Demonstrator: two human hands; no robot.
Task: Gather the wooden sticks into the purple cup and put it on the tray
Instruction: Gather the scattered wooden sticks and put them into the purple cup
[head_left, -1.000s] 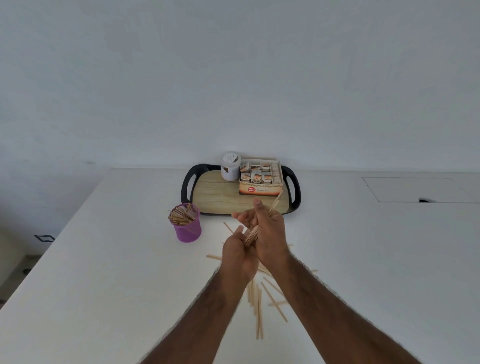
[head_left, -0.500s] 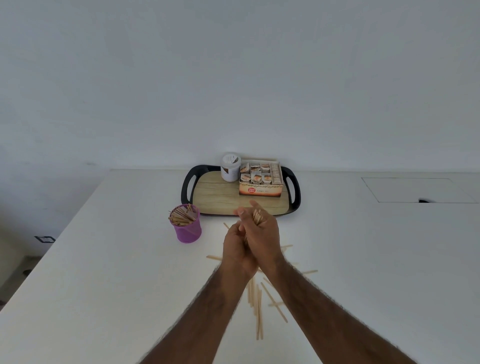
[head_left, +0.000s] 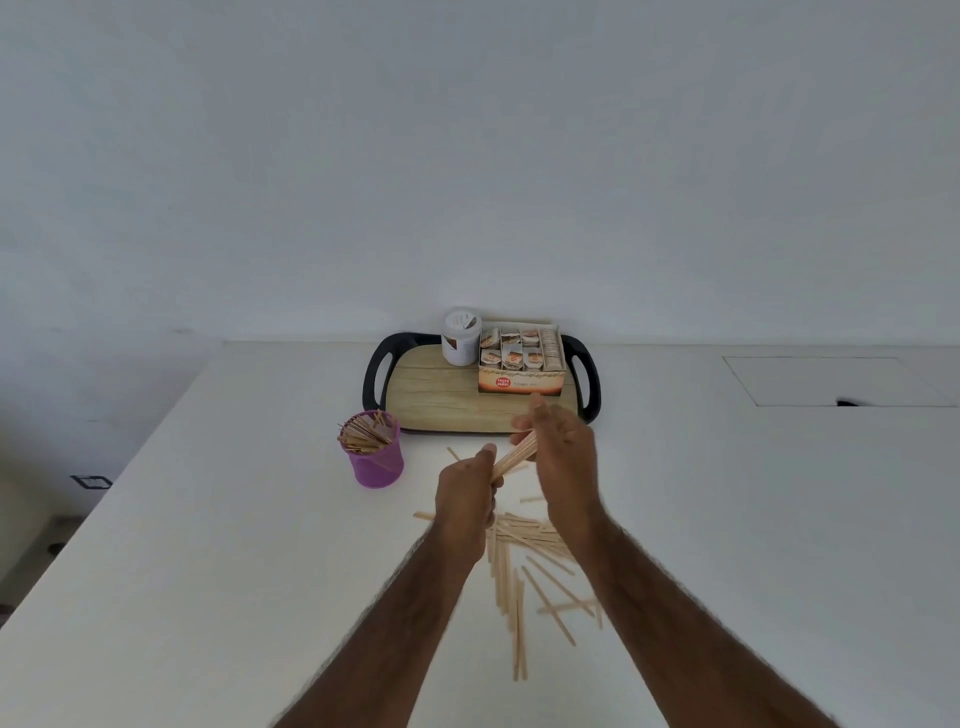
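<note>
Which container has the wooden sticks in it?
The purple cup, on the table left of the tray, with sticks poking out of its top. The white jar and packet box sit on the tray and show none.

Pale, thin sticks (head_left: 519, 561) lie scattered and crossing below the frame's centre. A small bundle (head_left: 514, 458) slants at centre, gripped by the left hand (head_left: 467, 499) and right hand (head_left: 563, 452). The purple mesh cup (head_left: 378, 465) stands upright left of centre, packed with sticks. The wood-patterned, black-handled tray (head_left: 431, 400) lies flat just above centre
</note>
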